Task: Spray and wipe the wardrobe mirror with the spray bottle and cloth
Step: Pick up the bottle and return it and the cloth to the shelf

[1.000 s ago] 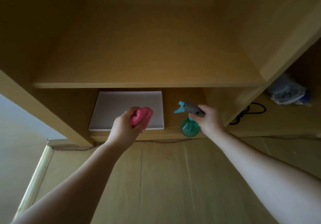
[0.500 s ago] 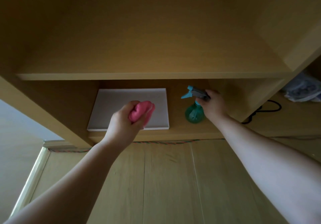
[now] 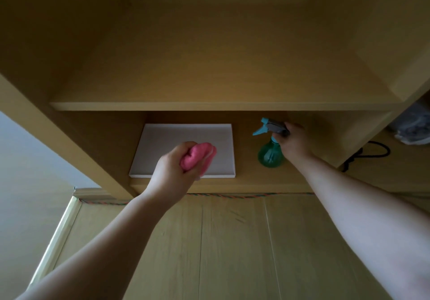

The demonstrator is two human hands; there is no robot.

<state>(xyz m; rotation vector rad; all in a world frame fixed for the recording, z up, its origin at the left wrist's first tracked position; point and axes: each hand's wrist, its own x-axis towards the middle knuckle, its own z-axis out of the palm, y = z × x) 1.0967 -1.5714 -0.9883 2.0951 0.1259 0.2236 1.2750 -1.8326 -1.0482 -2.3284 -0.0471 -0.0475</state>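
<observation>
- Our right hand [image 3: 293, 140] wraps its grip around the spray bottle [image 3: 270, 149], standing on the lower shelf [image 3: 246, 181] at two o'clock.
- Our left hand [image 3: 173, 171] squeezes the pink cloth [image 3: 197, 156] at center, above the white board [image 3: 186, 146].
- No mirror visible; we judge this the pick-up or put-away step, so the next move depends on which.

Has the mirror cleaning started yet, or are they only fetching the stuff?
No mirror is in view, so whether cleaning has started cannot be told. The left hand grips the pink cloth; the right hand holds the spray bottle in the lower shelf compartment. No spraying or wiping is visible.
</observation>
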